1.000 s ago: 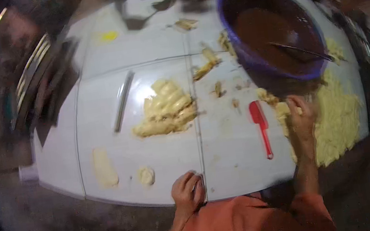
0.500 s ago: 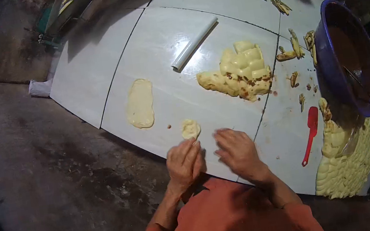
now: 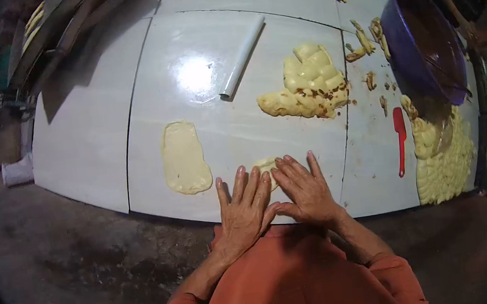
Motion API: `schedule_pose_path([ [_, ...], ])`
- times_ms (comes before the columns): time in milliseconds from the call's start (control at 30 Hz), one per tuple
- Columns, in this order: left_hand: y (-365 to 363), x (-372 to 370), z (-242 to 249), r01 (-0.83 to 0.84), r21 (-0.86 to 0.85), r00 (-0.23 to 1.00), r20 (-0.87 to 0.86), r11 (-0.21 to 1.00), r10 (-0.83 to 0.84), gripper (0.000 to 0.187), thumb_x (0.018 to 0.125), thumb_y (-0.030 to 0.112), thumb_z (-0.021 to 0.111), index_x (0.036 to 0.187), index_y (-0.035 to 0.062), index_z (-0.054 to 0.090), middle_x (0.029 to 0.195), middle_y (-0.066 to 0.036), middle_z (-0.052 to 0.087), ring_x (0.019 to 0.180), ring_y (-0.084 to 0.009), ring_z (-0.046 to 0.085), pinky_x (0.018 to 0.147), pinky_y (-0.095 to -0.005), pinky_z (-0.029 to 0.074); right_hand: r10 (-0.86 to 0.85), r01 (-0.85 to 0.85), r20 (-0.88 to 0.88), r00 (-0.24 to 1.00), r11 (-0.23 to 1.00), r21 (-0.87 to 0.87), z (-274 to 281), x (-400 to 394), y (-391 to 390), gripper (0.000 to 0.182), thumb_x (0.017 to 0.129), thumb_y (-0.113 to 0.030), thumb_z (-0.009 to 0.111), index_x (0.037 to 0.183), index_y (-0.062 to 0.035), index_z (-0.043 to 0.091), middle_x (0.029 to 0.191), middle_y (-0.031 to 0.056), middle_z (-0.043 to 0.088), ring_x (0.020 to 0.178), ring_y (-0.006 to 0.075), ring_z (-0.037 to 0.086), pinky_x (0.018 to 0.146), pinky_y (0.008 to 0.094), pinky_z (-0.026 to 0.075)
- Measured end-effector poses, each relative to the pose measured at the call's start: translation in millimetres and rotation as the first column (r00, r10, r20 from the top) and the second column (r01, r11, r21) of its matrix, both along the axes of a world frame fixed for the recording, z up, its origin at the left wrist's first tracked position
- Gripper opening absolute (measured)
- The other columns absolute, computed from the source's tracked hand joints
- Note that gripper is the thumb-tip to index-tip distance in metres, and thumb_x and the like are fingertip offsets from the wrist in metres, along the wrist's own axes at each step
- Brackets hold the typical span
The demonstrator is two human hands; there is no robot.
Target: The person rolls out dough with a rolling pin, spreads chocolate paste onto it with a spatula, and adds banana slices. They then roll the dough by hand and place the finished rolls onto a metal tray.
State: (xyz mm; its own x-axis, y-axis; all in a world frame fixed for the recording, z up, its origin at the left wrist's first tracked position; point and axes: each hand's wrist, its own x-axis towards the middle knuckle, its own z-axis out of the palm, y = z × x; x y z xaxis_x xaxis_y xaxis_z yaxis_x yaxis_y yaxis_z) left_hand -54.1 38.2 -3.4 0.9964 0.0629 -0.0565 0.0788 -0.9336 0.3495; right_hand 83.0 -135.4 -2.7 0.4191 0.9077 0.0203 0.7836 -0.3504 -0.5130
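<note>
Under the fingertips of both hands lies a small piece of dough [image 3: 266,165], mostly covered by them. My left hand [image 3: 243,208] is laid flat on its left side, fingers stretched out. From the right, my right hand [image 3: 305,190] presses with its fingers extended, and the two thumbs meet near the table's front edge. Left of them rests a flattened oblong sheet of dough [image 3: 185,159]. Farther back is a pile of pale dough pieces [image 3: 312,77], with brown filling smeared along its front part.
A white pipe-like roller [image 3: 243,59] lies behind the dough. To the right are a purple basin [image 3: 395,43] holding brown filling, a red spatula [image 3: 401,139], a mass of dough pieces [image 3: 442,171] and scattered scraps [image 3: 370,79]. A rack [image 3: 61,31] stands back left on the white table [image 3: 90,124].
Both hands have come together and flattened over the small dough piece, which was pinched by the left hand before. The view has also shifted.
</note>
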Motion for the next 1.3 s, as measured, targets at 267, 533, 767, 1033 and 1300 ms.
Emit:
schedule_pose_path([
  [267,20.6,8.3,3.1,0.069,-0.004,0.998,-0.016,0.998,-0.069,0.086,0.096,0.057,0.062,0.159,0.0034,0.038,0.163,-0.019,0.042,0.153,-0.0392,0.036,0.116,-0.0794,0.013,-0.072,0.089,0.093,0.993,0.978,-0.189,5.0,-7.3,-0.6,0.077,0.098,-0.064,0.055,0.155,-0.0116,0.049,0.164,0.0094,0.044,0.153,0.0315,0.037,0.122,0.0738,0.009],
  [533,44.8,66.1,29.4,-0.052,-0.223,0.972,0.211,0.973,0.100,0.058,0.092,0.037,0.076,0.138,0.0048,0.061,0.137,-0.016,0.062,0.123,-0.0341,0.060,0.102,-0.0537,0.043,-0.340,0.344,-0.059,0.939,0.916,0.206,15.1,61.2,10.5,0.040,0.094,-0.025,0.075,0.126,-0.0026,0.068,0.129,0.0175,0.068,0.123,0.0350,0.062,0.114,0.0568,0.038],
  [767,44.0,172.5,24.0,-0.178,-0.293,0.948,0.205,0.939,0.244,0.052,0.086,0.026,0.081,0.130,0.0041,0.063,0.124,-0.018,0.066,0.111,-0.0372,0.065,0.088,-0.0462,0.054,-0.478,0.459,-0.018,0.878,0.832,0.311,29.0,126.2,35.1,0.034,0.092,-0.013,0.074,0.122,0.0006,0.069,0.117,0.0180,0.070,0.108,0.0359,0.066,0.093,0.0455,0.051],
  [1033,62.9,168.9,23.3,-0.124,-0.459,0.939,0.232,0.880,0.253,0.039,0.087,0.012,0.078,0.122,-0.0004,0.064,0.101,-0.017,0.067,0.087,-0.0355,0.069,0.077,-0.0434,0.056,-0.297,0.268,0.145,0.944,0.944,0.193,30.4,127.3,62.9,0.039,0.091,-0.021,0.077,0.124,-0.0047,0.068,0.125,0.0137,0.062,0.115,0.0330,0.058,0.099,0.0482,0.045],
  [1300,67.4,156.0,30.9,-0.191,-0.553,0.935,0.148,0.811,0.322,0.041,0.092,0.014,0.074,0.131,0.0048,0.063,0.116,-0.015,0.067,0.099,-0.0348,0.069,0.084,-0.0431,0.057,-0.292,0.274,0.088,0.952,0.946,0.176,33.6,123.5,59.0,0.038,0.092,-0.022,0.076,0.125,-0.0040,0.069,0.131,0.0158,0.061,0.120,0.0335,0.057,0.103,0.0495,0.043],
])
